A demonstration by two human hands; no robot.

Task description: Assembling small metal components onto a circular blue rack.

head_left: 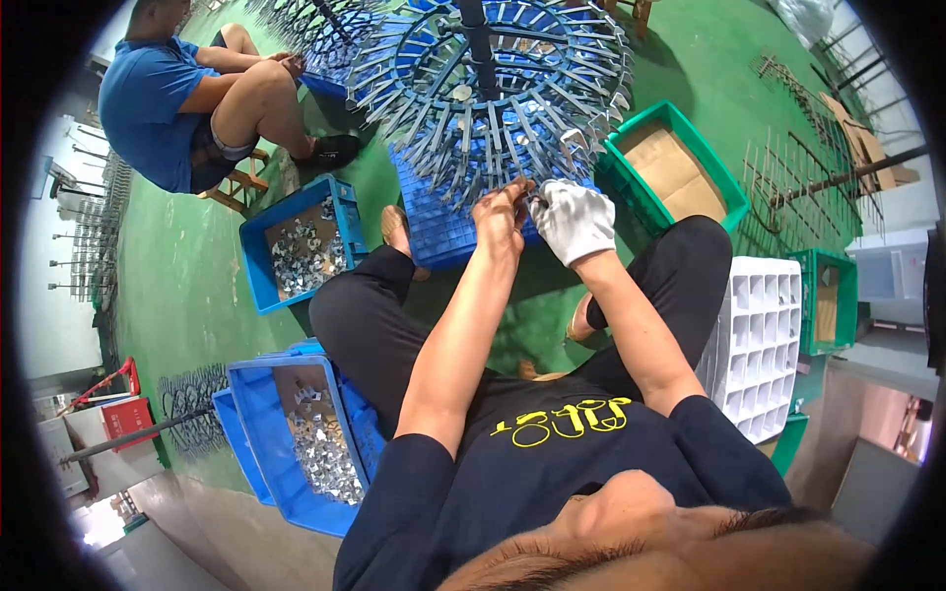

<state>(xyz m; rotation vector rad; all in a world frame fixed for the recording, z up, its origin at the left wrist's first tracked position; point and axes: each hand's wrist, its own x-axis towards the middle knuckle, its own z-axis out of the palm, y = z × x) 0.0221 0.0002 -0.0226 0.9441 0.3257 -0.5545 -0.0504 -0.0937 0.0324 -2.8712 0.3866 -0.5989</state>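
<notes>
In front of me stands a round rack (434,123) with rings of many flat metal prongs around a dark central pole. At its near lower edge my bare left hand (501,219) has its fingers pinched together. Close beside it, my right hand (572,222), in a white knitted glove, is curled closed with its fingertips almost touching the left ones. Whatever small piece lies between the fingers is too small to make out. Beneath the rack is a blue plastic crate (439,231), just beyond both hands.
Blue bins of small shiny metal parts (307,251) (320,443) stand at my left. On the right are a green crate (727,182) lined with cardboard and a white compartment tray (759,340). A person (153,108) in blue sits working at far left, near another pronged rack (320,34).
</notes>
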